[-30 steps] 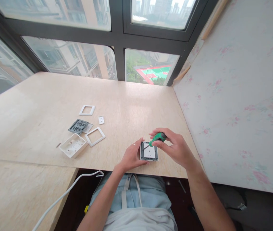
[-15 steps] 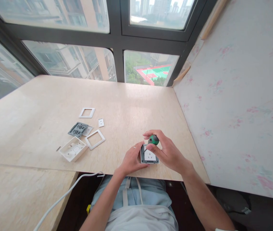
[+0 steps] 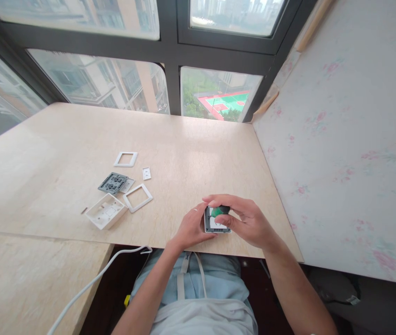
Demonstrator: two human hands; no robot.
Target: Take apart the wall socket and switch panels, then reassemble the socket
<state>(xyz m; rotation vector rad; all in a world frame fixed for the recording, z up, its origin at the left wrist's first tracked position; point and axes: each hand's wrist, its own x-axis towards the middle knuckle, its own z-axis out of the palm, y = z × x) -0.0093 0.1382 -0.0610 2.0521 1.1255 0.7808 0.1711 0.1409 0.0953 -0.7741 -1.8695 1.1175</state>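
A square wall socket [image 3: 215,224] with a grey frame and white face lies near the front edge of the beige table [image 3: 191,153]. My left hand [image 3: 191,228] presses against its left side, fingers curled around the edge. My right hand [image 3: 243,218] is closed on a green-handled screwdriver [image 3: 220,211], held over the socket with its tip pointing down at the socket's upper left part. My fingers hide most of the handle.
To the left lie a white back box [image 3: 106,211], two white frames [image 3: 138,197] [image 3: 126,159], a grey socket module [image 3: 113,182] and a small white piece [image 3: 146,173]. A white cable [image 3: 96,279] hangs below the table edge. A flowered wall [image 3: 340,139] stands at right.
My right hand has tipped the screwdriver from slanted to nearly upright and brought it lower over the socket. The left hand has stayed on the socket.
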